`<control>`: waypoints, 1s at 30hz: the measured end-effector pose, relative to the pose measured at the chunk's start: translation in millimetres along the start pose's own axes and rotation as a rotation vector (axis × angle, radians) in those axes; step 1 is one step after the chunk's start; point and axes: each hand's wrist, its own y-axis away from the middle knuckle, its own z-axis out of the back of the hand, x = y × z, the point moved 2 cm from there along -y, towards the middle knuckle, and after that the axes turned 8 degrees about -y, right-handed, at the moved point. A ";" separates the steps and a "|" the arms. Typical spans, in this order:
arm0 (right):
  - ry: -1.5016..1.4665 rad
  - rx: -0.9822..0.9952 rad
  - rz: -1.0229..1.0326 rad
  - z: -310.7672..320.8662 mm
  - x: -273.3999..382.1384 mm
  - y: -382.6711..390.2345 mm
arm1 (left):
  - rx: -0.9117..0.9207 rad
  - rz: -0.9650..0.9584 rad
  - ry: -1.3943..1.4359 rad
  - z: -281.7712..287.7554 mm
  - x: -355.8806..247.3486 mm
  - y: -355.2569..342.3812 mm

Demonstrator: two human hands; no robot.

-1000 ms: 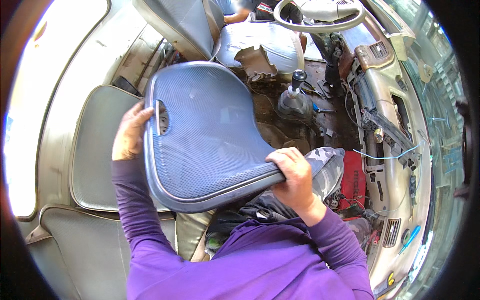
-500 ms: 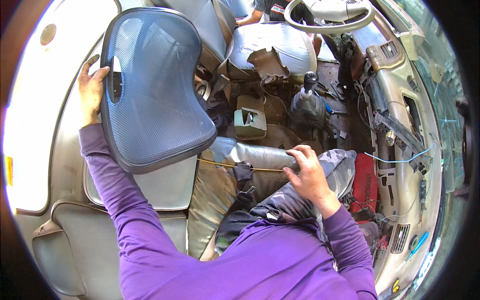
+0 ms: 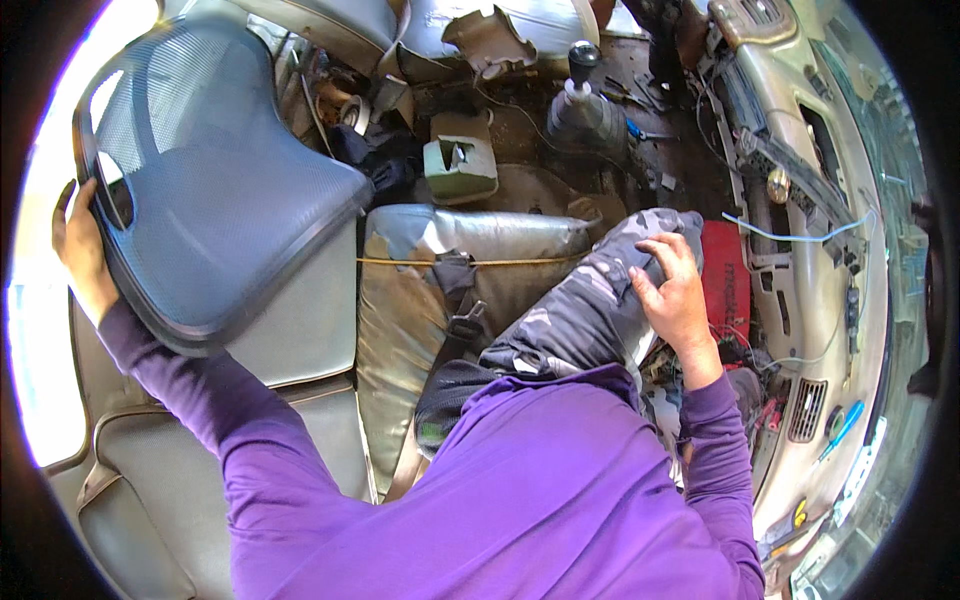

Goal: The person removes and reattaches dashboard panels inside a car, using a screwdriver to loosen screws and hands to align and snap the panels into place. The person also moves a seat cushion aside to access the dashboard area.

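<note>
My left hand [image 3: 82,240] grips the dark rim of a blue-black mesh backrest [image 3: 220,200], beside the cutout near its edge; part of my fingers is hidden behind the rim. The backrest is held tilted in front of the grey seat back on the left. Over my knee in camouflage trousers [image 3: 570,300], my right hand [image 3: 680,295] is open and holds nothing, with thumb and fingers apart and loosely bent. A worn, shiny seat cushion [image 3: 400,350] lies beside my leg, with a thin yellow cord [image 3: 520,262] and a seat belt buckle [image 3: 466,322] across it.
Beyond the cushion are a pale green box [image 3: 460,175] and a gear lever [image 3: 584,62]. Along the right runs a stripped dashboard [image 3: 815,250] with loose wires and a blue-handled tool [image 3: 842,430]. A red case [image 3: 722,280] stands beside my knee.
The mesh backrest has moved left with my left hand and turned. My right hand has shifted right, from over the cushion's edge to above my knee. The whole view has shifted too.
</note>
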 end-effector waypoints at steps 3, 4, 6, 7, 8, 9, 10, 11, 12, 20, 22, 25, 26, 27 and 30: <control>0.012 -0.049 -0.071 6.4 -10.9 19.7 | -0.005 0.024 -0.007 -50.2 0.0 -49.6; 0.002 -0.047 -0.085 7.3 -13.6 27.3 | 0.079 -0.009 0.031 -59.8 17.7 -86.1; 0.036 -0.066 -0.130 15.9 -15.3 42.5 | 0.149 -0.037 0.050 -98.0 18.5 -123.1; 0.057 -0.084 -0.158 19.4 -18.3 49.2 | 0.132 -0.028 0.023 -123.0 6.3 -121.1; 0.056 -0.091 -0.174 20.4 -24.5 56.6 | 0.238 0.093 0.221 -141.7 33.9 -146.5; 0.066 -0.103 -0.200 22.2 -29.0 63.0 | 0.294 0.228 0.411 -171.6 51.0 -155.0; 0.032 -0.112 -0.227 23.1 -32.2 67.6 | 0.237 0.234 0.422 -196.0 73.8 -170.4; 0.010 -0.117 -0.259 22.5 -36.2 73.2 | 0.178 0.233 0.432 -214.4 93.9 -183.2; 0.004 -0.132 -0.300 22.8 -39.5 80.3 | 0.333 0.189 0.390 -242.8 102.7 -182.7; 0.028 -0.123 -0.450 6.6 -62.0 111.2 | 0.238 0.218 -0.466 -317.6 135.1 -158.6; 0.029 -0.121 -0.481 6.2 -59.1 109.0 | 0.151 0.249 -0.691 -325.2 98.9 -125.6; 0.095 -0.124 -0.420 15.8 -54.8 111.1 | -0.117 0.014 -0.767 -289.1 -36.8 -26.6; 0.085 -0.097 -0.420 20.0 -53.2 108.8 | -0.185 -0.196 -0.728 -262.2 -71.3 5.3; 0.059 -0.059 -0.407 24.3 -51.7 104.0 | -0.311 -0.401 -0.626 -249.0 -72.3 20.9; 0.084 -0.044 -0.461 49.2 -29.6 104.0 | 0.026 -0.827 -0.098 -264.3 -161.9 159.2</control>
